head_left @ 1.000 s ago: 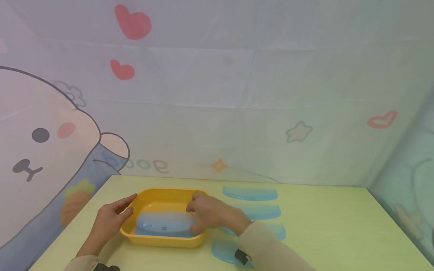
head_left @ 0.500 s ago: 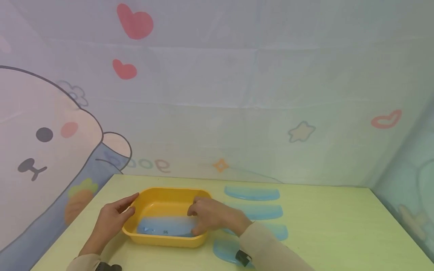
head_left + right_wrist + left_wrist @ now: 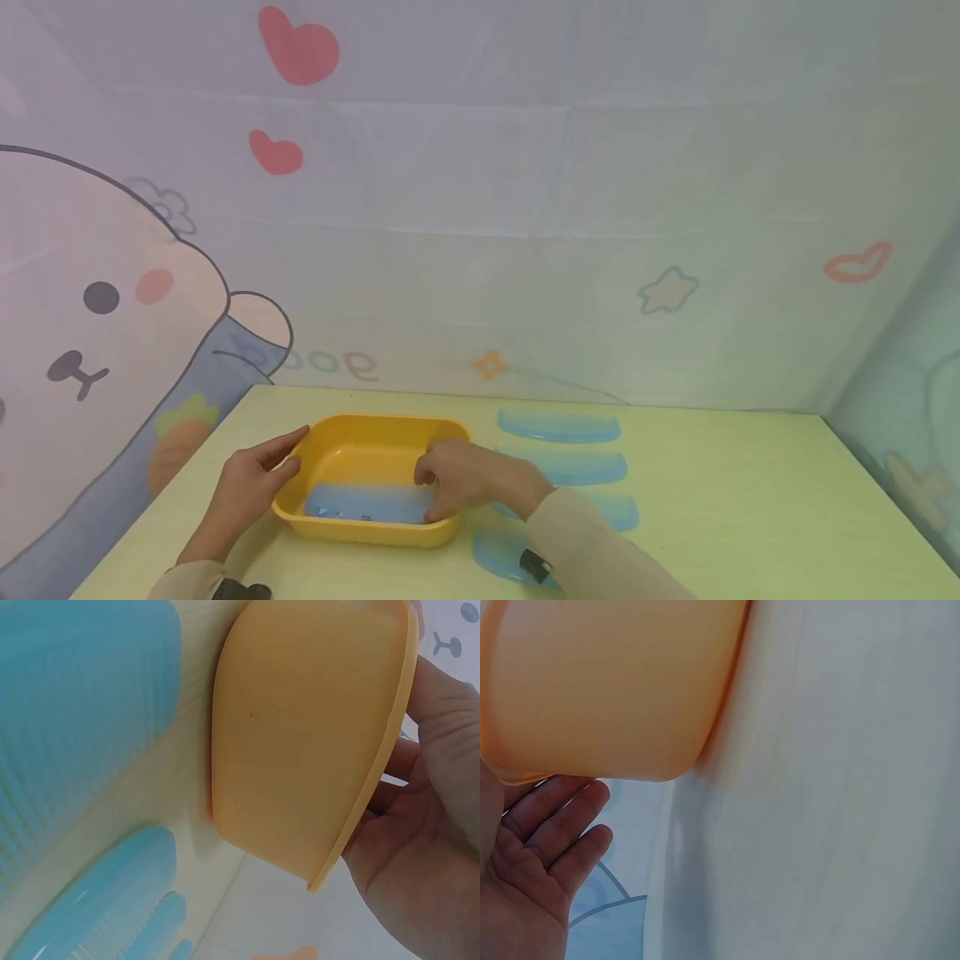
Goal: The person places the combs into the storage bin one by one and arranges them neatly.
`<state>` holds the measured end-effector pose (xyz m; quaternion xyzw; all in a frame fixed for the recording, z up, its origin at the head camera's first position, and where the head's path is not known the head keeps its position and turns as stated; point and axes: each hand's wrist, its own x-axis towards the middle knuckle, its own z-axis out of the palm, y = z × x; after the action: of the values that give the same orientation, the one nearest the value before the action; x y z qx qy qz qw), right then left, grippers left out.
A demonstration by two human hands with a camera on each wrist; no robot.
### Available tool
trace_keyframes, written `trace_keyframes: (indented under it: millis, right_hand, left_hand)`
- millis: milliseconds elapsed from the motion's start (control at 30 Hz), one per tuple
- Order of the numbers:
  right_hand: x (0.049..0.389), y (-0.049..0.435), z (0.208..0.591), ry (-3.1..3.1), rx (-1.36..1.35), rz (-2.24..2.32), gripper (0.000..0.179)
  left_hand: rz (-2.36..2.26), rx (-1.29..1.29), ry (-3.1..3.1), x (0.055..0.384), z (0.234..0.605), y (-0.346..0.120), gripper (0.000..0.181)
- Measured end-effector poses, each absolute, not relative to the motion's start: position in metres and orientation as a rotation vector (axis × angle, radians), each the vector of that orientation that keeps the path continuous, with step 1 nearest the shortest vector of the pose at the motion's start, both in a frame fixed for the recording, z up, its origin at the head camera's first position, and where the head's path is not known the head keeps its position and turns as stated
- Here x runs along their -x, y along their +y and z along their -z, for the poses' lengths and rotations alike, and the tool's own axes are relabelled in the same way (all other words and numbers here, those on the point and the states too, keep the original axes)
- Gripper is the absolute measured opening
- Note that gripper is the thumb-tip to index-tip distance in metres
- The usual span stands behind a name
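A yellow plastic basin (image 3: 337, 532) stands at the left of the table. Along its near inner side lies a blue comb (image 3: 363, 503), seen low against the wall. My right hand (image 3: 472, 479) reaches over the basin's right rim, thumb and bent fingers on the comb's right end. The right wrist view shows that hand's fingertips hidden behind the basin's wall. At the left rim, my left hand (image 3: 243, 487) holds the basin, its thumb over the edge and its index finger at the far corner. Its other fingers (image 3: 581, 814) hang loosely beneath.
Several pale blue translucent combs lie in a column right of the basin, the farthest comb (image 3: 558, 427) near the table's back. The nearest comb (image 3: 498, 554) is partly under my right sleeve (image 3: 592, 542). A printed cloth (image 3: 480, 208) hangs behind the pale green table (image 3: 720, 500).
The comb has sunk lower inside the basin, and my right hand stays at its end. My left hand keeps its place at the rim. The whole view has shifted slightly.
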<state>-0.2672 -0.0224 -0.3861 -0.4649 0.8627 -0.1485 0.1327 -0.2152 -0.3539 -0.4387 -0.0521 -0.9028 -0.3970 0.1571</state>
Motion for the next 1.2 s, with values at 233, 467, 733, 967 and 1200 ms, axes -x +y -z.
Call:
trace_keyframes:
  millis: [233,467,733,967,1200]
  right_hand:
    - [0.2686,-0.0261,0.3892,2.495,1.316,0.392,0.036]
    - [0.2675,-0.0284,0.3883,2.504,1.292,0.356,0.032]
    - [0.2664,-0.0312,0.3879,2.53,1.268,0.332,0.03]
    - [0.2677,-0.033,0.3898,2.531,1.264,0.315,0.028]
    - [0.2682,-0.0316,0.3894,2.5,1.266,0.362,0.028]
  left_hand:
    - [1.155,0.16,-2.575,0.2172,0.4401,-0.3546,0.042]
    - [1.14,0.162,-2.574,0.217,0.4396,-0.354,0.042]
    - [1.149,0.152,-2.581,0.2164,0.4378,-0.3536,0.043]
    - [1.163,0.152,-2.571,0.2166,0.4377,-0.3538,0.042]
    - [1.164,0.157,-2.566,0.2154,0.4379,-0.3538,0.042]
